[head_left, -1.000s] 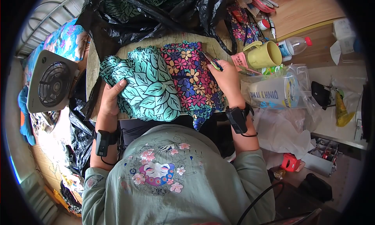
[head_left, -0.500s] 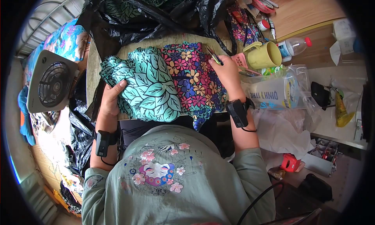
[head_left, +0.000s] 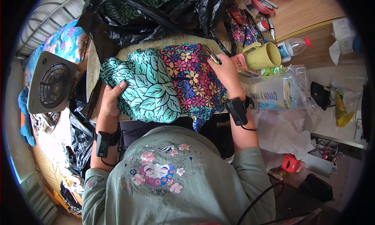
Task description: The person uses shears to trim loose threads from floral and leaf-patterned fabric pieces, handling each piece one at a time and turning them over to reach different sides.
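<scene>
Green leaf-print fabric [head_left: 152, 86] lies in a loose, folded heap on the left part of the wooden bench [head_left: 122, 54], reaching the near edge, close to the person's body. Its right side meets a dark flower-print fabric [head_left: 193, 78] with pink, purple and pale orange blooms, one corner of which hangs past the near edge. The left hand [head_left: 112, 98] grasps the left border of the leaf print, thumb on top and the other fingers out of sight beneath. The right hand [head_left: 225, 70] is closed around a small pair of snips [head_left: 212, 56], the thin blades pointing away from the body and to the left, above the upper right part of the flower print; whether the blades touch the cloth, I cannot tell. A crumpled black plastic bag [head_left: 164, 29] spreads across the far side, with more leaf print showing in its folds. To the right of the snips are a pink paper [head_left: 239, 61], a yellow mug [head_left: 266, 56] and a clear bottle [head_left: 293, 46] with a red cap. Nearer the right forearm is a clear plastic bag [head_left: 269, 93] with printed lettering. On the far left is a grey fan [head_left: 54, 84].
</scene>
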A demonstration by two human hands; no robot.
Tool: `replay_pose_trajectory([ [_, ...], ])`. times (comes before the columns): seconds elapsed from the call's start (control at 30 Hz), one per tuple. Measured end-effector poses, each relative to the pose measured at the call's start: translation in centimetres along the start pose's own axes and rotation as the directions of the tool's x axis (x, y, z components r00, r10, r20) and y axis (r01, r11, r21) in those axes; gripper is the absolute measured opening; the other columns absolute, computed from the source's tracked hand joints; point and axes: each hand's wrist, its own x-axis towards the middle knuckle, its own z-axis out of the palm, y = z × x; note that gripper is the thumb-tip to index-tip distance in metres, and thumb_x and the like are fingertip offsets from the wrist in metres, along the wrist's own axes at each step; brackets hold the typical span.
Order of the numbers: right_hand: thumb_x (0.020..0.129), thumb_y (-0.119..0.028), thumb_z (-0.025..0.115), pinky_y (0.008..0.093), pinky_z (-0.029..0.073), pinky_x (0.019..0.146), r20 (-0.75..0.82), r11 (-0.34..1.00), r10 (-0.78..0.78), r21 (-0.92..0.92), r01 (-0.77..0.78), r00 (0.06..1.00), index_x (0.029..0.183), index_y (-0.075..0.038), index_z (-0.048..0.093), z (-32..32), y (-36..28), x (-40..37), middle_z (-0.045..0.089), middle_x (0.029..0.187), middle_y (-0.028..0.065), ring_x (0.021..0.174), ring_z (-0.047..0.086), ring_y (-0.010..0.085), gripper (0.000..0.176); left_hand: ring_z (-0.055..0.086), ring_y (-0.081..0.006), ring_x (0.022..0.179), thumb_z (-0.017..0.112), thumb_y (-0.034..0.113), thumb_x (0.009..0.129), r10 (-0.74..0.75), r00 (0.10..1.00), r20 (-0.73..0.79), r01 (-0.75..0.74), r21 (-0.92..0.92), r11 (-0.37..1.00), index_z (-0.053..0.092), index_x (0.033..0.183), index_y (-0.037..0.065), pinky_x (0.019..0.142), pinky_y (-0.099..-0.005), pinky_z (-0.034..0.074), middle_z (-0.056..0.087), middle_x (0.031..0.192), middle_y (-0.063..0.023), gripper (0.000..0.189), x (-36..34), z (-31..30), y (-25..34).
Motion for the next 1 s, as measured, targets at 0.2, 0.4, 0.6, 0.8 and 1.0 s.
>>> replay_pose_trajectory([
  [0.2,0.079,-0.026,0.066,0.0316,0.046,0.065,-0.044,1.0,-0.001,-0.01,0.001,0.999,0.093,0.003,0.062,-0.04,0.19,-0.25,0.065,0.076,0.0142,0.069,0.062,0.021,0.032,0.062,-0.0196,0.088,0.066,0.014,0.078,-0.01,1.0,0.013,0.01,0.011,1.0,0.051,0.111,-0.001,0.08,-0.0312,0.05,0.062,0.099,-0.0106,0.04,0.08,-0.2,0.01],
  [0.4,0.078,-0.027,0.065,0.0356,0.046,0.066,-0.048,0.999,0.004,-0.053,-0.006,0.999,0.088,0.003,0.062,-0.05,-0.1,-0.11,0.063,0.076,0.0185,0.073,0.061,0.0299,0.032,0.062,-0.0196,0.088,0.067,0.015,0.078,-0.004,1.0,0.005,0.004,0.006,1.0,0.051,0.111,-0.001,0.08,-0.0314,0.05,0.062,0.099,-0.0106,0.04,0.01,0.0,0.05],
  [0.6,0.077,-0.026,0.066,0.0372,0.046,0.066,-0.012,0.999,0.031,-0.014,-0.031,0.999,0.086,0.003,0.063,0.1,-0.21,-0.01,0.063,0.076,0.0201,0.074,0.061,0.0335,0.031,0.062,-0.0194,0.088,0.067,0.015,0.078,-0.008,1.0,0.005,0.008,0.008,1.0,0.051,0.112,-0.001,0.081,-0.0315,0.05,0.062,0.099,-0.0105,0.041,0.06,-0.12,-0.01],
  [0.8,0.075,-0.027,0.069,0.0352,0.046,0.065,-0.054,0.997,-0.012,0.078,0.017,0.998,0.085,0.003,0.063,0.01,-0.02,-0.47,0.064,0.075,0.0172,0.07,0.062,0.0291,0.031,0.062,-0.0191,0.088,0.067,0.016,0.078,-0.008,1.0,0.008,0.008,0.022,1.0,0.051,0.112,-0.001,0.081,-0.0314,0.05,0.062,0.099,-0.0104,0.041,0.04,-0.08,0.04],
  [1.0,0.076,-0.028,0.07,0.0322,0.045,0.062,-0.097,0.999,-0.034,0.035,0.038,0.995,0.084,0.002,0.063,0.16,0.23,-0.73,0.063,0.074,0.015,0.066,0.061,0.0252,0.032,0.062,-0.0183,0.085,0.063,0.014,0.078,0.004,1.0,-0.005,-0.004,0.034,0.999,0.051,0.109,0.0,0.08,-0.0312,0.05,0.062,0.097,-0.0085,0.035,-0.15,0.55,0.3],
])
